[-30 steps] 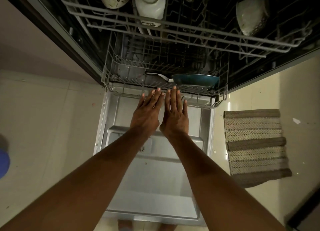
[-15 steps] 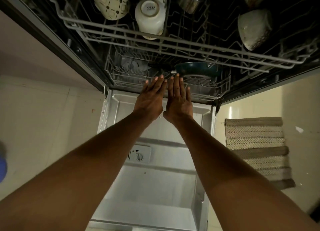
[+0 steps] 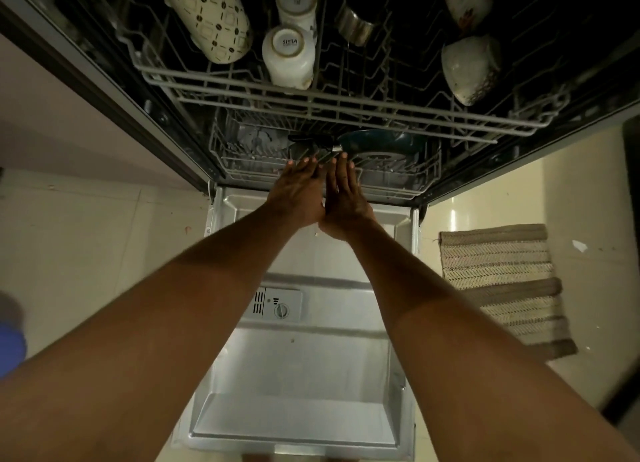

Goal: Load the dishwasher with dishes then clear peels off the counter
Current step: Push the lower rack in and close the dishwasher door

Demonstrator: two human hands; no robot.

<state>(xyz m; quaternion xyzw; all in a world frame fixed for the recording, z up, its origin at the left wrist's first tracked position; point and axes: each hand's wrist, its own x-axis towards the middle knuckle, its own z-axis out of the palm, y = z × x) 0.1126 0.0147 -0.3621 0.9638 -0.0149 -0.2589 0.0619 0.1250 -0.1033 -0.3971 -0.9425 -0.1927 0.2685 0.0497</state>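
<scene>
Now both arms outstretched; left hand [image 3: 298,198], right hand [image 3: 346,198] fingers straight against lower rack [image 3: 398,181].

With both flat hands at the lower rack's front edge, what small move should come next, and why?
Probably a last short push, then withdraw: both hands, left hand and right hand, lie flat against the lower rack, which looks nearly inside above the open door.

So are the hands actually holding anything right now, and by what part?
Nothing is held. The left hand and right hand are flat, fingers straight, fingertips at the front rim of the lower rack.
</scene>
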